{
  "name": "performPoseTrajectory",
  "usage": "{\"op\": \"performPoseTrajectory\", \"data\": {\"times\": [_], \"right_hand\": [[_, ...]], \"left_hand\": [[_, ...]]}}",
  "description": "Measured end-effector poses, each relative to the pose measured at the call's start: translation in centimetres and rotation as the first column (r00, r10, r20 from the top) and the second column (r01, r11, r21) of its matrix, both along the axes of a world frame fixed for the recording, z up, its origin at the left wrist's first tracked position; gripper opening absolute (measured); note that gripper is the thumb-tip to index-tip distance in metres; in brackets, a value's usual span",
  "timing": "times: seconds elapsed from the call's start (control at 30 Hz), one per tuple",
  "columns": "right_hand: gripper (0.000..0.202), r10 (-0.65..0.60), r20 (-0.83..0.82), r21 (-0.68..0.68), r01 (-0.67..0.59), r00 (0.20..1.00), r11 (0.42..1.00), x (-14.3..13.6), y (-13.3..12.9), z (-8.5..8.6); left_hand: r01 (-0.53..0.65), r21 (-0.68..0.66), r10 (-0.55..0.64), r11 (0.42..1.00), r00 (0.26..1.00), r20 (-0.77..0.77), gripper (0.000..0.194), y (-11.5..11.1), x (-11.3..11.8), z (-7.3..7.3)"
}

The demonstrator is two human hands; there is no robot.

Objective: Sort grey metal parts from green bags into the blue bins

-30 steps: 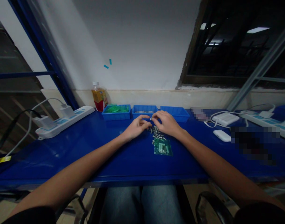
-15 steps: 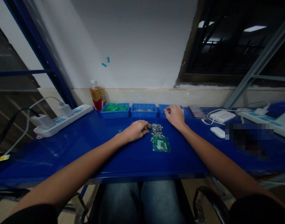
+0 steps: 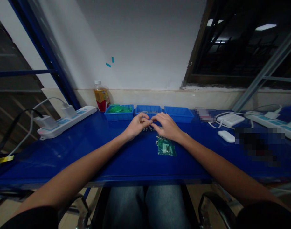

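Note:
My left hand [image 3: 138, 125] and my right hand [image 3: 167, 126] meet at their fingertips above the middle of the blue table. The fingers of both are curled in a pinch; anything between the tips is too small to make out. Small silver metal cylinders [image 3: 149, 128] lie under and between the hands, partly hidden by them. More of these metal pieces show below my right hand, at the top edge of a green clear bag [image 3: 167, 147]. That bag lies flat and has a pale label and some metal pieces in it.
Along the wall stand three blue bins: one with green bags [image 3: 119, 109], a middle bin [image 3: 138, 109] with metal parts, and a right bin [image 3: 180, 115]. A drink bottle [image 3: 101, 97] and a power strip [image 3: 64, 122] are left. A white case [image 3: 226, 136] and cables lie right.
My right hand has come from the right bin, toward me and left, to meet my left hand. My left hand has shifted slightly away from me. The metal pieces are now mostly covered.

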State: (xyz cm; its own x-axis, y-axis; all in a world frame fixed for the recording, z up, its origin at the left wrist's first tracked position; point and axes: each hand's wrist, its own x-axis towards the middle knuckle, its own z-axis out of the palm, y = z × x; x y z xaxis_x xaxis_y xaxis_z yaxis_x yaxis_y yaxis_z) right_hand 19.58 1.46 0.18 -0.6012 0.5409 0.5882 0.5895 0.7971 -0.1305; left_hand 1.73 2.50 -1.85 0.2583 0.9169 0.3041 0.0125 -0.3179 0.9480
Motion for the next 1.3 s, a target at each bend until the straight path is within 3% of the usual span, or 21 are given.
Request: {"op": "performPoseTrajectory", "data": {"times": [0.1,0.17,0.2,0.27,0.37,0.47,0.57,0.63,0.7,0.8,0.87,0.93,1.0,1.1,1.23,1.3], "right_hand": [[0.012,0.008,-0.013,-0.011,-0.009,1.000,1.000,0.5,0.7,-0.1],[0.014,-0.073,-0.034,0.021,0.074,0.997,0.997,1.5,1.7,-0.1],[0.016,-0.145,-0.055,0.040,0.147,0.988,0.988,2.1,2.4,-0.2],[0.019,-0.324,-0.107,0.064,0.332,0.940,0.941,3.6,3.7,-0.4],[0.024,-0.556,-0.113,0.043,0.563,0.823,0.825,5.3,5.3,-1.1],[0.026,-0.657,-0.073,-0.004,0.658,0.750,0.753,6.0,5.9,-1.7],[0.029,-0.667,-0.075,-0.017,0.668,0.741,0.744,5.5,5.7,-1.9],[0.029,-0.639,-0.107,-0.003,0.642,0.762,0.767,4.8,5.1,-1.8],[0.027,-0.569,-0.146,0.016,0.577,0.809,0.817,3.9,4.4,-1.5],[0.020,-0.378,-0.170,0.028,0.388,0.910,0.921,2.3,2.9,-1.1],[0.016,-0.236,-0.171,0.032,0.245,0.957,0.969,1.3,1.9,-1.0],[0.015,-0.137,-0.169,0.047,0.147,0.976,0.988,0.4,1.2,-1.1],[0.015,-0.097,-0.159,0.071,0.109,0.982,0.991,-0.2,0.8,-1.3],[0.014,-0.114,-0.141,0.098,0.128,0.983,0.987,-0.5,0.7,-1.5],[0.013,-0.138,-0.120,0.110,0.152,0.983,0.982,-0.1,1.1,-1.3],[0.015,-0.184,-0.117,0.117,0.198,0.976,0.973,0.4,1.6,-1.1]], "left_hand": [[0.012,0.021,-0.011,1.000,0.999,-0.045,0.030,0.1,0.0,-0.4],[0.013,0.161,0.027,0.987,0.969,-0.245,0.024,0.0,0.1,-0.5],[0.041,0.272,0.069,0.961,0.921,-0.384,0.022,-0.1,0.1,-0.5],[0.169,0.468,0.197,0.868,0.747,-0.635,0.020,-0.3,0.3,-0.6],[0.335,0.545,0.350,0.769,0.493,-0.796,0.022,-0.6,0.9,-0.6],[0.347,0.544,0.409,0.764,0.391,-0.825,0.024,-0.8,1.3,-0.6],[0.340,0.549,0.428,0.764,0.370,-0.825,0.022,-1.1,1.3,-0.5],[0.346,0.541,0.411,0.767,0.383,-0.827,0.022,-1.4,1.1,-0.4],[0.332,0.535,0.368,0.777,0.449,-0.814,0.020,-1.4,0.9,-0.3],[0.183,0.476,0.243,0.860,0.673,-0.699,0.020,-0.9,0.6,-0.1],[0.018,0.306,0.137,0.952,0.869,-0.475,0.020,-0.4,0.5,0.1],[-0.070,0.058,0.078,0.996,0.988,-0.136,0.018,0.0,0.5,0.2],[-0.046,-0.135,0.066,0.990,0.987,0.149,0.016,0.1,0.6,0.2],[0.035,-0.247,0.032,0.968,0.964,0.265,0.017,-0.1,0.9,0.1],[0.004,-0.147,0.014,0.989,0.993,0.119,0.021,-0.1,1.1,-0.1],[-0.066,0.023,0.068,0.998,0.993,-0.098,0.024,-0.1,1.0,-0.3]]}}
